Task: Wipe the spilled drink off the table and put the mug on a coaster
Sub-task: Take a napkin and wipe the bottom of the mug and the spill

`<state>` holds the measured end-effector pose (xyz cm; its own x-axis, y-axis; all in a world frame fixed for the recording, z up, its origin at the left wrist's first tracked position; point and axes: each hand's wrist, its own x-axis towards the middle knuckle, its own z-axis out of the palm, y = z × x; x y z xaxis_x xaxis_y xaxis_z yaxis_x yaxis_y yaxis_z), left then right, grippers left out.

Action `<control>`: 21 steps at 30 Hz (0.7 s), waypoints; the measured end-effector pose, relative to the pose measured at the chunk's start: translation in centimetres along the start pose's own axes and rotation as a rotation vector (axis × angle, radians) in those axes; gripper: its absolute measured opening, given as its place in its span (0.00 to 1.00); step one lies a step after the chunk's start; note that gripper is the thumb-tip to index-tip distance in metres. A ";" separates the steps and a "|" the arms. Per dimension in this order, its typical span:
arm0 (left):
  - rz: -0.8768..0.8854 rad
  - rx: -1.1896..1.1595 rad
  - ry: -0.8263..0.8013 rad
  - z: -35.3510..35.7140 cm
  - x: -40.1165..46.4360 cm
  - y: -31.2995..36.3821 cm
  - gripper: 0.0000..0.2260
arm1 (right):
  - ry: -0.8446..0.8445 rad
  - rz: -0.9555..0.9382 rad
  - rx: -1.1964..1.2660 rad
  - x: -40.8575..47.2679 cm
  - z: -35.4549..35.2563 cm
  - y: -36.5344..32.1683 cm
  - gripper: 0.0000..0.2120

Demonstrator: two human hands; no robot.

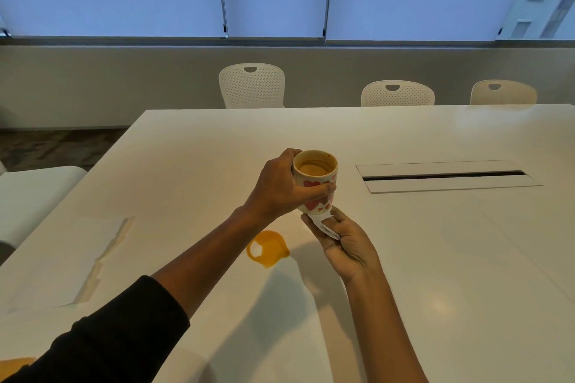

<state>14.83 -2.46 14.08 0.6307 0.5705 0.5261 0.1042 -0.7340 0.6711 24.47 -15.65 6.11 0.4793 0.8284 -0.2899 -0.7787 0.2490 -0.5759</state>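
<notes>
My left hand [281,188] holds a cream mug [315,180] with red hearts up above the white table [435,258]; brown drink is inside it. My right hand [345,242] presses a folded white tissue [325,225] against the mug's underside. An orange-brown ring-shaped spill [268,248] lies on the table just below and left of the mug. A stack of white paper napkins [68,261] lies flat at the left side of the table. No coaster is clearly visible.
A cable slot with a lid [448,176] is set in the table to the right of the mug. White chairs [251,85] stand behind the far edge, another [34,196] at the left. An orange patch [14,365] shows at the bottom left corner.
</notes>
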 end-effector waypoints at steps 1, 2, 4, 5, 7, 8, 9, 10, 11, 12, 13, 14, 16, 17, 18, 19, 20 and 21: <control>0.001 0.002 -0.002 0.1 0.0 0.1 0.33 | 0.009 0.001 0.006 0.0 0.0 -0.1 0.16; 0.002 0.004 -0.003 0.1 0.0 0.2 0.33 | 0.022 -0.001 0.012 -0.1 0.0 -0.2 0.16; 0.008 0.015 -0.014 0.1 0.1 0.3 0.33 | 0.048 -0.011 0.037 -0.1 -0.2 -0.5 0.15; 0.009 0.021 -0.019 0.2 0.0 0.3 0.33 | 0.062 -0.023 0.049 -0.2 -0.4 -0.6 0.14; 0.009 0.022 -0.020 0.2 -0.1 0.2 0.33 | 0.078 -0.051 0.043 -0.2 -0.9 -1.0 0.13; 0.008 0.020 -0.016 0.3 -0.3 0.1 0.33 | 0.084 -0.062 0.033 -0.3 -1.1 -1.1 0.12; 0.005 0.019 -0.012 0.3 -0.4 0.1 0.33 | 0.088 -0.069 0.031 -0.2 -1.2 -1.2 0.11; 0.003 0.020 -0.010 0.3 -0.5 0.1 0.33 | 0.092 -0.075 0.039 -0.2 -1.2 -1.1 0.11; 0.001 0.023 -0.010 0.4 -0.5 0.1 0.34 | 0.097 -0.083 0.050 -0.1 -1.1 -1.1 0.10; 0.003 0.027 -0.007 0.5 -0.5 0.1 0.34 | 0.105 -0.095 0.049 0.0 -0.9 -0.9 0.10; 0.005 0.029 -0.004 0.5 -0.5 0.2 0.34 | 0.115 -0.109 0.040 0.1 -0.5 -0.7 0.10; 0.006 0.030 -0.002 0.6 -0.5 0.3 0.35 | 0.126 -0.124 0.032 0.2 -0.1 -0.4 0.10; 0.008 0.029 -0.002 0.7 -0.4 0.4 0.35 | 0.140 -0.135 0.057 0.4 0.7 0.2 0.09; 0.007 0.029 0.001 0.8 -0.4 0.5 0.35 | 0.138 -0.130 0.087 0.5 1.1 0.5 0.09; 0.006 0.030 0.008 0.7 -0.4 0.5 0.36 | 0.129 -0.120 0.126 0.6 1.3 0.8 0.09; 0.006 0.031 0.017 0.7 -0.5 0.6 0.36 | 0.120 -0.107 0.163 0.7 1.5 1.0 0.09; 0.007 0.030 0.027 0.7 -0.5 0.6 0.36 | 0.115 -0.096 0.189 0.8 1.7 1.2 0.09; 0.008 0.028 0.037 0.6 -0.5 0.6 0.36 | 0.114 -0.088 0.201 0.9 1.7 1.3 0.09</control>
<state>15.05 -3.40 13.89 0.6031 0.5774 0.5504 0.1208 -0.7481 0.6525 23.16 -13.71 6.43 0.5826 0.7399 -0.3363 -0.7913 0.4219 -0.4426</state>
